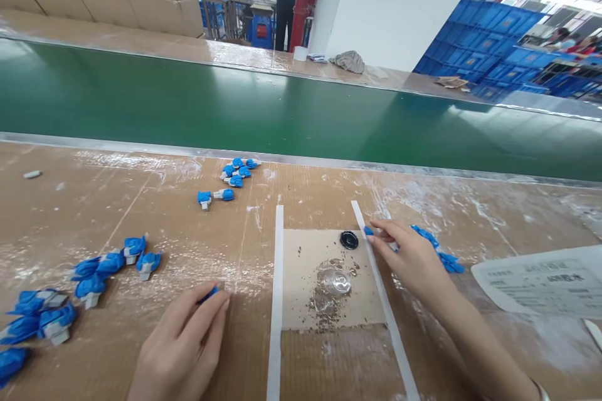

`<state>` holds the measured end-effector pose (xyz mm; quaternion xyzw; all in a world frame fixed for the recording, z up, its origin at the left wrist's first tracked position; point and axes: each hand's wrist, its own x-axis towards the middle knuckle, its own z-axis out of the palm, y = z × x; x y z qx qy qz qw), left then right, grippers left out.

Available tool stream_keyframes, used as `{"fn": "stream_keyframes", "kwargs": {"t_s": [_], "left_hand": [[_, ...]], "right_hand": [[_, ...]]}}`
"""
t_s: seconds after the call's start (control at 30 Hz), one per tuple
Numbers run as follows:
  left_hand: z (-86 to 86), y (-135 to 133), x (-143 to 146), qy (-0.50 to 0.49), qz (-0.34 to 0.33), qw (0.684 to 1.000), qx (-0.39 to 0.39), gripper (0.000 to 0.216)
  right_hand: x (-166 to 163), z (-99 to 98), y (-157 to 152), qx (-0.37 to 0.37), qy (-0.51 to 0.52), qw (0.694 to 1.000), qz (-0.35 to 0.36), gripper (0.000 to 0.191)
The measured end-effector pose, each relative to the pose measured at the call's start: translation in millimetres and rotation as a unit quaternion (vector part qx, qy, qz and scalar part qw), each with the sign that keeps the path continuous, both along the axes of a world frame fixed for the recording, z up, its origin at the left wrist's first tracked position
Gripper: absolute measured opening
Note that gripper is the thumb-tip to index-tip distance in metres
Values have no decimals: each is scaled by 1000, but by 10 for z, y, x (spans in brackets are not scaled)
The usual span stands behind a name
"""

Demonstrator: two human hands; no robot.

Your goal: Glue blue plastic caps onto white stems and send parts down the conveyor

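Observation:
My left hand (pixel 183 344) lies on the brown cardboard-covered bench, fingers curled over a small blue part (pixel 210 292) whose tip shows at the fingertips. My right hand (pixel 409 260) rests at the right white strip (pixel 383 307), pinching a small blue-and-white part (pixel 376 233) at its fingertips. Between the two white strips lies a pale card (pixel 305 276) with a black ring (pixel 348 239), a clear round piece (pixel 335 282) and brown crumbs. More blue parts (pixel 439 250) lie just behind my right hand.
Blue-and-white parts lie in groups: a cluster (pixel 237 169) near the belt, a pair (pixel 214 196), and several at the left (pixel 94 276). A green conveyor belt (pixel 282 106) runs across behind the bench. A printed sheet (pixel 545 282) lies at right. Cardboard boxes and blue crates stand beyond.

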<state>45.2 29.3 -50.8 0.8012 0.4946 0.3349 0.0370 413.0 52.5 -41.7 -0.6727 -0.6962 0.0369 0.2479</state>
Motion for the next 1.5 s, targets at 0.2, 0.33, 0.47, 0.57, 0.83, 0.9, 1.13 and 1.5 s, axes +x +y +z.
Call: {"fn": "stream_keyframes", "kwargs": {"t_s": [0.2, 0.33, 0.47, 0.57, 0.83, 0.9, 1.13, 1.5], "left_hand": [[125, 403, -477, 355, 2, 930, 92, 33], [329, 785, -570, 289, 48, 956, 27, 35], [473, 1218, -419, 206, 63, 971, -104, 35], [510, 1487, -243, 198, 58, 966, -157, 33], [532, 1433, -162, 162, 62, 970, -172, 31], [532, 1229, -178, 85, 77, 973, -200, 33], [430, 359, 273, -358, -13, 804, -475, 34], [206, -70, 807, -550, -2, 659, -514, 27]], "right_hand": [[80, -107, 207, -31, -40, 998, 32, 31], [115, -124, 102, -1, -74, 996, 52, 30], [150, -190, -94, 52, -99, 991, 80, 39], [178, -262, -195, 81, -102, 988, 85, 41], [93, -199, -229, 66, -46, 997, 16, 27], [-26, -93, -304, 54, -23, 998, 1, 23], [-551, 170, -497, 38, 91, 977, 188, 31], [-713, 125, -586, -3, 250, 956, 152, 32]]}}
